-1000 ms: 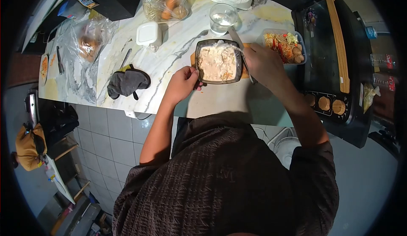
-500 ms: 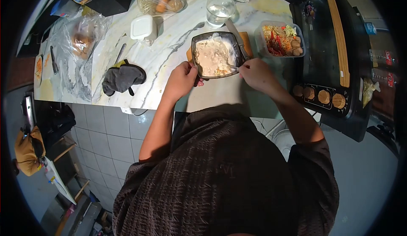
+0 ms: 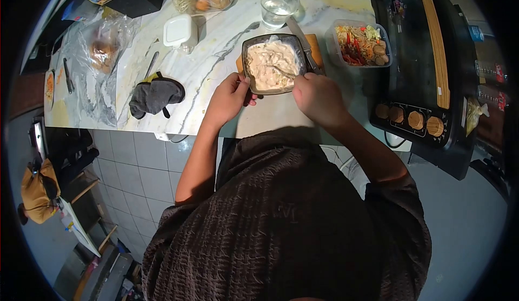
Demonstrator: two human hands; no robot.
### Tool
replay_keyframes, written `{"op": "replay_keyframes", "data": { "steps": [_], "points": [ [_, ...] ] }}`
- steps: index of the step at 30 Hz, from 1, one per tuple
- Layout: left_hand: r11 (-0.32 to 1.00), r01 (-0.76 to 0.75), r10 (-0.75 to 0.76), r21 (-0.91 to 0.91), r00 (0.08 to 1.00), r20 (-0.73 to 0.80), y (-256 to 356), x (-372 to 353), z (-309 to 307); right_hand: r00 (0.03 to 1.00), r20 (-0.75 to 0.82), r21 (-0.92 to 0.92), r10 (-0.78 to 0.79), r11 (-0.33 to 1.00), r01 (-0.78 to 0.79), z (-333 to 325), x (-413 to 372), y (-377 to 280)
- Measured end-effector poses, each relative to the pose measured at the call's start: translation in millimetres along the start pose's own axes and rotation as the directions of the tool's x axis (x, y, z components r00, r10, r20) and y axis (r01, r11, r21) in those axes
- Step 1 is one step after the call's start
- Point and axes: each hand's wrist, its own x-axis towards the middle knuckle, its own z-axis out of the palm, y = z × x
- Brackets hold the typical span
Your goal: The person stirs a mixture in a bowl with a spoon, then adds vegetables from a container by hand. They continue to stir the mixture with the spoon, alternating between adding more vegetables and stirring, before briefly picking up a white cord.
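A dark square glass bowl (image 3: 246, 52) holds a creamy, pinkish-white mixture (image 3: 270, 66) with lumps in it. My left hand (image 3: 230, 100) is closed on the bowl's near left corner, thumb at the rim. At the near right corner, my right hand (image 3: 319, 97) pinches a metal spoon (image 3: 285, 73), whose far end is sunk in the mixture. Most of its handle is hidden by my fingers. Behind the bowl lies a wooden cutting board (image 3: 313, 44), partly covered. A knife (image 3: 296, 29) rests on the board beside the bowl's right side.
A glass of water (image 3: 279, 10) stands behind the bowl. To its right are a plastic container of chopped vegetables (image 3: 359, 46) and a black toaster oven (image 3: 411, 68). On the left are a white-lidded jar (image 3: 181, 32), a grey mitt (image 3: 157, 95) and plastic bags (image 3: 102, 44).
The spoon has shifted left and farther into the mixture, and my right hand moved with it. White patches in the mixture are more blended. My left hand still grips the bowl.
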Motion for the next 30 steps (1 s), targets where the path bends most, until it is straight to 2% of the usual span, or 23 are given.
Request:
{"op": "replay_keyframes", "data": {
  "steps": [2,4,7,9,12,16,18,22,24,25,26,27,28,30],
  "points": [
    [1.0,-0.013,0.014,0.026,0.999,-0.03,-1,0,1,0.999,-0.036,-0.064,-0.034,0.997,0.031,-10,2,-1],
    [0.939,-0.077,0.12,0.335,0.987,-0.111,-1,0,1,0.995,-0.067,-0.13,-0.068,0.99,0.059,-27,9,-6],
    [0.932,-0.112,0.175,0.346,0.972,-0.157,0,5,-2,0.988,-0.132,-0.18,-0.076,0.982,0.052,-35,24,-2],
    [0.938,-0.103,0.155,0.331,0.979,-0.135,10,3,-4,0.954,-0.221,-0.226,-0.204,0.962,0.154,-29,34,4],
    [0.95,-0.095,0.126,0.298,0.988,-0.087,13,3,-8,0.918,-0.283,-0.273,-0.278,0.941,0.201,-13,46,2],
    [0.975,-0.08,0.097,0.207,0.992,-0.077,3,5,-11,0.943,-0.206,-0.316,-0.259,0.93,0.187,-5,48,-20],
    [0.977,-0.089,0.107,0.196,0.991,-0.084,0,4,-11,0.941,-0.144,-0.293,-0.308,0.921,0.257,-1,40,-29],
    [0.985,-0.083,0.101,0.152,0.989,-0.112,-5,4,-12,0.902,-0.143,-0.326,-0.407,0.88,0.346,0,17,-28],
    [0.991,-0.073,0.084,0.111,0.992,-0.092,-1,0,-10,0.871,-0.155,-0.166,-0.465,0.882,0.441,-12,10,-20],
    [0.995,-0.063,0.068,0.071,0.995,-0.07,2,-1,-9,0.871,-0.155,-0.167,-0.466,0.881,0.442,-19,10,-18],
    [0.996,-0.064,0.069,0.069,0.995,-0.071,5,-2,-10,0.909,-0.139,-0.155,-0.392,0.916,0.371,-27,12,-15],
    [0.994,-0.061,0.067,0.095,0.996,-0.058,7,-2,-9,0.942,-0.121,-0.146,-0.314,0.944,0.297,-32,14,-13],
    [0.991,-0.058,0.064,0.12,0.997,-0.046,7,-3,-9,0.942,-0.118,-0.147,-0.316,0.943,0.298,-32,17,-8],
    [0.993,-0.045,0.052,0.11,0.997,-0.059,8,-1,-5,0.932,-0.223,-0.16,-0.287,0.953,0.255,-31,30,2]
  ]
}}
